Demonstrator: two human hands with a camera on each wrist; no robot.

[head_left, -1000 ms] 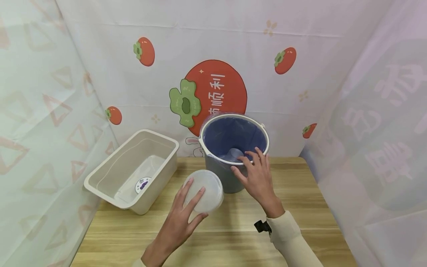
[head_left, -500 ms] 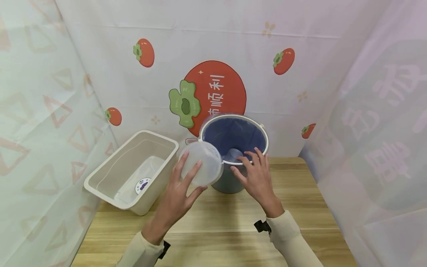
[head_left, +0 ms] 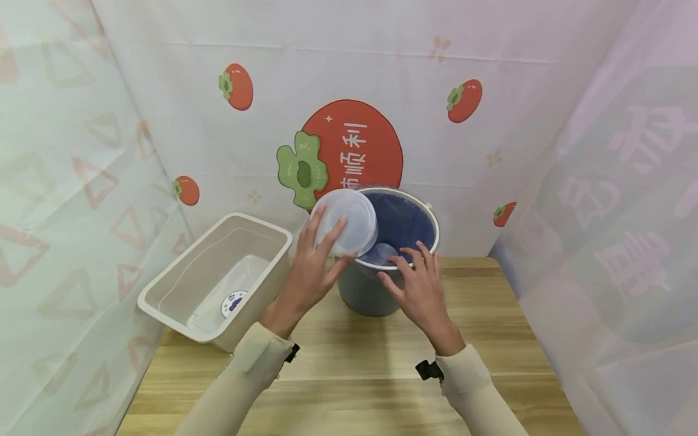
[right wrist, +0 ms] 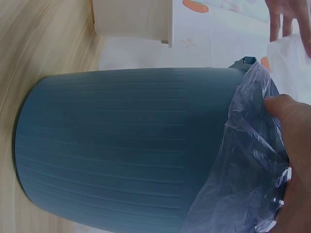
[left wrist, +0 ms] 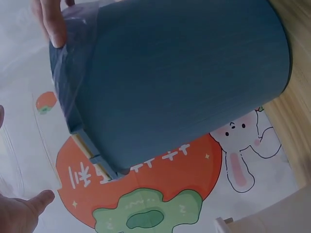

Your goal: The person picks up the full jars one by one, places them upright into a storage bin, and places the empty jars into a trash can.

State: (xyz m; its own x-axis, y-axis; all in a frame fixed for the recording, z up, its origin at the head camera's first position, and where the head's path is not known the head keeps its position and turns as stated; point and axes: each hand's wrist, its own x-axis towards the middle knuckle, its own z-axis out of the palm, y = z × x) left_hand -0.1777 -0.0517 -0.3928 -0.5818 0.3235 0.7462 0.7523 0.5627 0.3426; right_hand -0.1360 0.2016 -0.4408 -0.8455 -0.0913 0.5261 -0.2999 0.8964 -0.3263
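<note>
A round translucent plastic container is gripped in my left hand, tilted over the left part of the rim of a blue-grey bucket. My right hand holds the bucket's near right rim, with its thumb outside and fingers reaching over the edge. A clear plastic bag lines the bucket and hangs over its outside in the right wrist view. Low inside the bucket shows a paler round shape, too unclear to name. In the left wrist view, only part of the container shows at the left edge.
A beige rectangular basin with a round sticker inside stands on the wooden table, left of the bucket. Printed fabric walls enclose the back and both sides.
My left hand has raised the container from in front of the bucket, forward and then right, to over its rim. The right hand and bucket have stayed in place.
</note>
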